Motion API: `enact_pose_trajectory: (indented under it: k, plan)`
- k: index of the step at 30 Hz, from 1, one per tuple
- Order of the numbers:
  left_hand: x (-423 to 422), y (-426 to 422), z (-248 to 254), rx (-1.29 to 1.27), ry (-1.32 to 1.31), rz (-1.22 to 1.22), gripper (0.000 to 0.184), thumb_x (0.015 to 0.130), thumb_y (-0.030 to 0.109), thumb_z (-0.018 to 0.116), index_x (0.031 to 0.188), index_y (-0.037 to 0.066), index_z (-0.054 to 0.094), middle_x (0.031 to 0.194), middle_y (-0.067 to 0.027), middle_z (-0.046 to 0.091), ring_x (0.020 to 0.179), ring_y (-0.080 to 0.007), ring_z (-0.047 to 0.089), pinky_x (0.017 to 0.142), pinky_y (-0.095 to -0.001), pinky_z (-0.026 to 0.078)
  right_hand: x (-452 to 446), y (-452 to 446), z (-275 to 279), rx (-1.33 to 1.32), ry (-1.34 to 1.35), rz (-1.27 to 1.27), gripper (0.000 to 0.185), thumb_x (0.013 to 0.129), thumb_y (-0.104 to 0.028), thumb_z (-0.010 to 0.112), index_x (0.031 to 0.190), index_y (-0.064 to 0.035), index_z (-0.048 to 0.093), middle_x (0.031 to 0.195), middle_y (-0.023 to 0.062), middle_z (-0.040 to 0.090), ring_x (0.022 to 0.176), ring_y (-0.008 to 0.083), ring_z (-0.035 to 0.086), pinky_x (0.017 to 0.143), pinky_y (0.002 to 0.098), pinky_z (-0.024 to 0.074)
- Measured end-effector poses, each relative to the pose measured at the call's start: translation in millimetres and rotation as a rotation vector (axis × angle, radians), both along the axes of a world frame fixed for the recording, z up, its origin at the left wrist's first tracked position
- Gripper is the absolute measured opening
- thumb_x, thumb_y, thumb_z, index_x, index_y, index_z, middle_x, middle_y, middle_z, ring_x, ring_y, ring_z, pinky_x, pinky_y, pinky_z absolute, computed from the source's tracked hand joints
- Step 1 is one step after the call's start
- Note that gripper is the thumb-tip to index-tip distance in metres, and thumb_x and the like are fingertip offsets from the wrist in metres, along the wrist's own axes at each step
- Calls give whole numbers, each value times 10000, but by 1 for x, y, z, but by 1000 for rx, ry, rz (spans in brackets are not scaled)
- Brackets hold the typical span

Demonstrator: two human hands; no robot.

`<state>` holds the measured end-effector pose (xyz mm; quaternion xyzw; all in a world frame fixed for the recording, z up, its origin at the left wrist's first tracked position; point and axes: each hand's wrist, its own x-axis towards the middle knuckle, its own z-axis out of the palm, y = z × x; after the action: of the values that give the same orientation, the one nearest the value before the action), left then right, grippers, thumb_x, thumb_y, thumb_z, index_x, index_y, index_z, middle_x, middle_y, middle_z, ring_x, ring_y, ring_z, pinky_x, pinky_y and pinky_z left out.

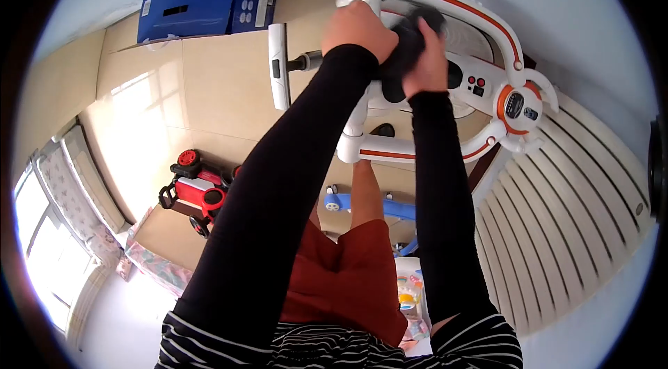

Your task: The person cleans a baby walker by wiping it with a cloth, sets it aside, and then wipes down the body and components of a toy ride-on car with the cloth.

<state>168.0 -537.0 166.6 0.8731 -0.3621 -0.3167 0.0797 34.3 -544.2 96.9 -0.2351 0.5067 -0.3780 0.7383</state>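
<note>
My right hand (429, 63) is curled round a blurred black thing (402, 56), which overlaps the white frame (473, 11) in view. My left hand (360, 34) is bunched just beside it, near the upper bar; I can't tell what its fingers grip.

I'm seeing the dark object (403, 54) at the right hand (429, 66) only as a blur; the left hand (358, 28) is hiding its own fingertips, and a sleeve (275, 191) is covering part of the red toy vehicle (186, 191).
</note>
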Motion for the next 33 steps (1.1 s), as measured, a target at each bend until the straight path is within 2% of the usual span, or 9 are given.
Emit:
enact_pose_trajectory:
  k: [4,6,9,12,16,17,22,26,33]
  plan:
    - [1,2,-1,0,-51,-45,427,776,323,685,999,-40,713,986,-248,741,962,-391,732,859,-452,597,15,28,-28,-61,13,42,398,985,-223,600,1322,-12,613,1267,201,604,1122,296,623,950,345,491]
    - [3,2,-7,8,-71,-72,449,747,340,675,986,-37,728,991,-262,736,979,-408,721,880,-468,587,-12,65,-38,-266,432,433,385,985,-261,614,1270,-3,636,1097,183,673,1013,287,640,918,335,495]
    - [-1,-5,3,36,-70,-26,411,830,307,599,1032,-32,714,972,-235,748,926,-402,738,844,-464,599,-16,67,15,251,231,391,403,910,-243,671,1215,20,647,968,183,699,819,244,670,760,336,529]
    - [-3,-7,-1,45,-82,-22,420,851,315,568,1038,-30,718,973,-239,747,935,-414,734,861,-477,591,-18,32,-15,-143,408,535,383,866,-221,673,1148,39,668,934,184,707,760,261,684,720,346,536]
    - [-2,-8,-10,12,-137,-59,423,863,324,555,1021,-32,722,985,-251,742,956,-422,728,882,-485,583,-24,60,-50,-457,526,567,356,839,-191,654,1100,49,689,1031,226,701,962,350,695,875,402,529]
    - [-3,-8,-6,23,-127,-45,425,866,329,547,1011,-30,725,1000,-256,738,966,-420,725,878,-477,584,-29,72,-67,-204,296,522,368,842,-217,654,1105,36,698,1087,235,692,1051,387,663,940,425,511]
    - [-3,-9,-6,60,-129,-92,437,866,325,533,1033,-32,721,1019,-257,736,982,-414,720,889,-474,577,-105,43,13,-457,937,1082,325,817,-229,642,1035,1,715,1025,199,687,988,394,656,902,464,520]
    - [-3,-10,-11,43,-144,-85,439,865,321,528,1041,-32,723,1026,-260,733,991,-412,718,900,-476,572,-94,104,58,-222,792,275,268,800,-175,626,1009,-32,713,978,166,674,924,374,657,843,464,526]
    - [0,-11,-16,-2,-187,-108,520,864,397,498,991,-57,717,1028,-313,708,1026,-460,682,939,-508,530,-8,179,35,-620,878,264,704,756,-227,735,1313,96,450,1389,338,429,1260,522,450,1081,568,388]
